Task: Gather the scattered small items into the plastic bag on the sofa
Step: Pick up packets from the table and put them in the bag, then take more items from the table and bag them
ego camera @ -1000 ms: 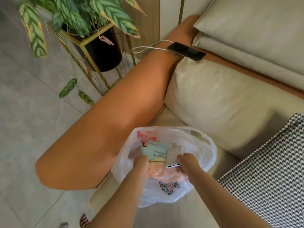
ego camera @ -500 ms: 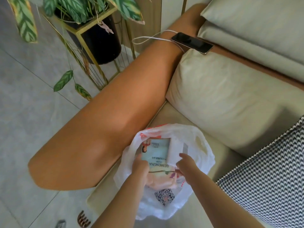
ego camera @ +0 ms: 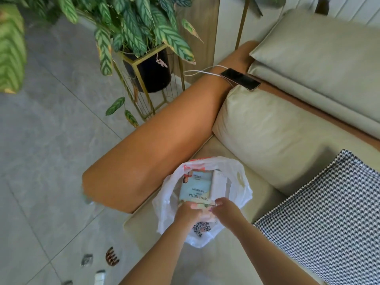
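Landmark: plastic bag (ego camera: 164,204), open-mouthed, on sofa seat (ego camera: 222,256) against the orange armrest (ego camera: 156,157).

Nearest, on floor left of and nearer than bag: brown hair claw (ego camera: 112,256), small grey item (ego camera: 86,260), white item (ego camera: 100,276).

At bag mouth: left hand (ego camera: 188,212) and right hand (ego camera: 225,209), fingers curled at near edge of teal packet (ego camera: 196,187); exact grip cannot tell. Packet and white box (ego camera: 219,185) inside bag.

Beyond bag: phone (ego camera: 240,79) on armrest, potted plant (ego camera: 148,66) farther left.
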